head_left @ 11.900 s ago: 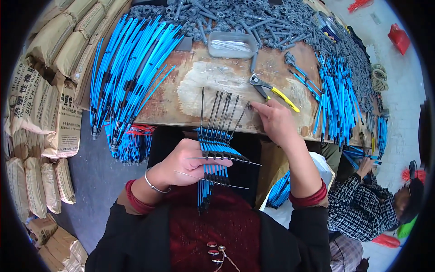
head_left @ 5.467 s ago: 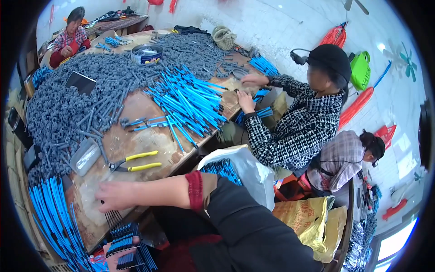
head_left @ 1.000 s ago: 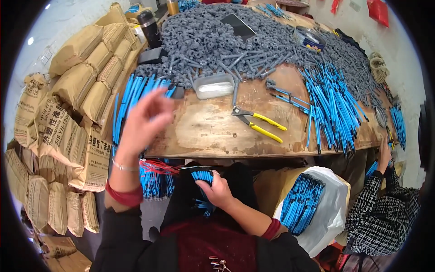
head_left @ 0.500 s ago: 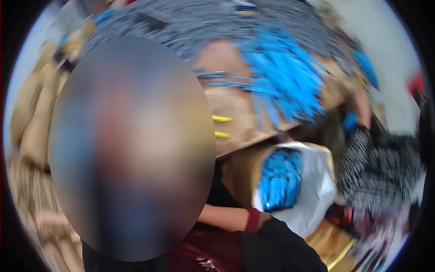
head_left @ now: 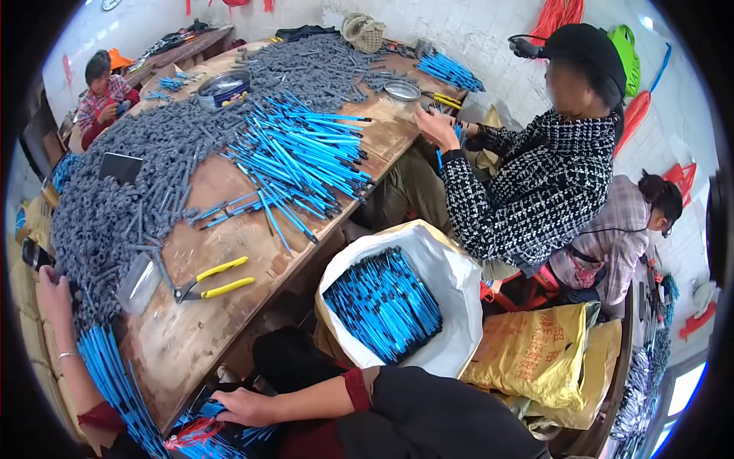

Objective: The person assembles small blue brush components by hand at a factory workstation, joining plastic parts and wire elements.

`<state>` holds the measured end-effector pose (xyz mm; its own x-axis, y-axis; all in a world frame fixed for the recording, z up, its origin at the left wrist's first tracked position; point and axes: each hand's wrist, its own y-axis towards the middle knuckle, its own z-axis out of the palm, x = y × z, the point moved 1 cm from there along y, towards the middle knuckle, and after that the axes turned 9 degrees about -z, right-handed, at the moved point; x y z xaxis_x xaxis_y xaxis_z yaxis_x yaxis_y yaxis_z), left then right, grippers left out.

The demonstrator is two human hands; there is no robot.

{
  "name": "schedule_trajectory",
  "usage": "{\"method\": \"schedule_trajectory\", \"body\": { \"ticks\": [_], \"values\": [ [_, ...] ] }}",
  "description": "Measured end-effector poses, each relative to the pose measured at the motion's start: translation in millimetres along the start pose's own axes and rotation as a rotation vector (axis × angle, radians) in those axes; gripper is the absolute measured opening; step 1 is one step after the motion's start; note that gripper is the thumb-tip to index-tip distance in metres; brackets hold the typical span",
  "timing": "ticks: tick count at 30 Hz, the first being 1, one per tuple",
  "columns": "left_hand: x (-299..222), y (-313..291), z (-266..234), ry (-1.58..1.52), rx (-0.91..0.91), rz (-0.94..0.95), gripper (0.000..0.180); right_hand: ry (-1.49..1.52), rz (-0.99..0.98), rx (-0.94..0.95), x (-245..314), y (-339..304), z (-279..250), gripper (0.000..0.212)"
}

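Note:
My left hand [head_left: 50,289] is stretched out at the far left rim, its fingers against a dark object [head_left: 34,254] beside the grey pile; I cannot tell whether it grips it. A row of blue rods [head_left: 107,375] lies along the table edge under that forearm. My right hand [head_left: 246,406] rests low in my lap, fingers closed over a bundle of blue rods [head_left: 200,434] tied with red bands. Yellow-handled pliers [head_left: 208,278] and a clear plastic box [head_left: 138,283] lie on the wooden table [head_left: 183,336] between my hands.
A heap of grey tubes [head_left: 130,176] and a pile of blue rods [head_left: 302,157] cover the table. A white bag of blue rods [head_left: 390,306] and a yellow sack [head_left: 535,352] stand at my right. A person in a checked jacket [head_left: 535,183] works opposite, with others nearby.
The view has swung to the right and cleared after a blurred frame. My left arm has gone from raised in front of me to the far left; my right hand stays on the lap bundle.

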<state>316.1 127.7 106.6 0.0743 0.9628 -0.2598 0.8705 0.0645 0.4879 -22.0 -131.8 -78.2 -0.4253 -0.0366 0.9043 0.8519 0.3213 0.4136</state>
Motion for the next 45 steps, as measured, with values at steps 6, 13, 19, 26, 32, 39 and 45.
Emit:
{"method": "schedule_trajectory", "body": {
  "ticks": [6, 13, 19, 26, 32, 39, 45],
  "values": [
    [-38, -149, -146, -1.081, 0.245, -0.323, 0.047, -0.163, 0.341, 0.211, 30, 2, 5, 0.044],
    [-90, -287, -113, -1.684, 0.427, -0.561, 0.036, -0.329, 0.282, 0.020, 29, -2, -17, 0.043],
    [-76, -353, -77, -1.862, 0.390, -0.727, 0.033, -0.240, 0.184, 0.050, 26, -9, -4, 0.028],
    [-66, -363, -55, -1.821, 0.510, -0.761, 0.030, -0.265, 0.126, 0.042, 23, -2, 1, 0.037],
    [-72, -356, -50, -1.758, 0.590, -0.786, 0.029, -0.249, 0.109, 0.030, 29, -2, 1, 0.031],
    [-74, -351, -47, -1.685, 0.627, -0.719, 0.029, -0.283, 0.128, 0.046, 25, 1, -1, 0.031],
    [-70, -353, -43, -1.647, 0.607, -0.603, 0.035, -0.276, 0.134, 0.016, 29, 2, 4, 0.034]
  ]
}}
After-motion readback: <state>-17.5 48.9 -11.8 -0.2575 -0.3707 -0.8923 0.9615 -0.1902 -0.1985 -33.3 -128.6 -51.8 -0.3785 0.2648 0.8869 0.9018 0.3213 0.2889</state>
